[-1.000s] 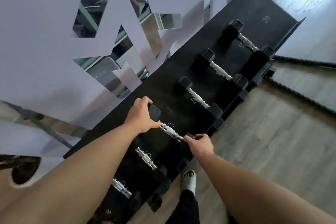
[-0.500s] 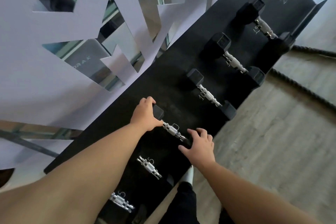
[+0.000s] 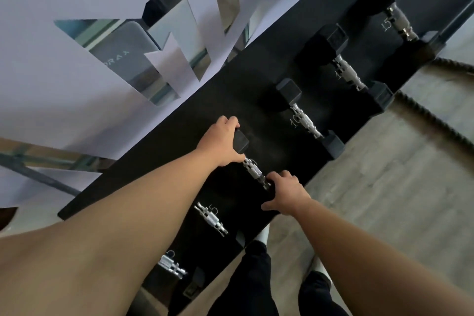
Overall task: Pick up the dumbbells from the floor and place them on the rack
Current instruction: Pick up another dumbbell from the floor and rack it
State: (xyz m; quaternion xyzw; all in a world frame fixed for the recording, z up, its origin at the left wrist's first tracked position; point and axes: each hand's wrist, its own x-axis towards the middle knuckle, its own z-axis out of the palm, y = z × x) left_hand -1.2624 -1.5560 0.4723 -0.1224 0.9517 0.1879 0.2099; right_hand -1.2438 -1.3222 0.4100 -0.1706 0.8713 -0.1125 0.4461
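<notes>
Here my left hand (image 3: 220, 141) and right hand (image 3: 287, 194) have fingers (image 3: 232, 120) wrapped over either head of the dumbbell (image 3: 254, 172) on the rack (image 3: 159, 151); an uneven release could roll it off the front edge, I judge.

— What colour is the rack (image 3: 179, 141)?
— Matte black, white numerals along it. The dumbbells (image 3: 306, 120) have black heads and silver knurled handles.
— And the floor (image 3: 384, 187)?
— Grey-brown wood grain, with a dark braided rope (image 3: 436, 120) near the rack's far end.
</notes>
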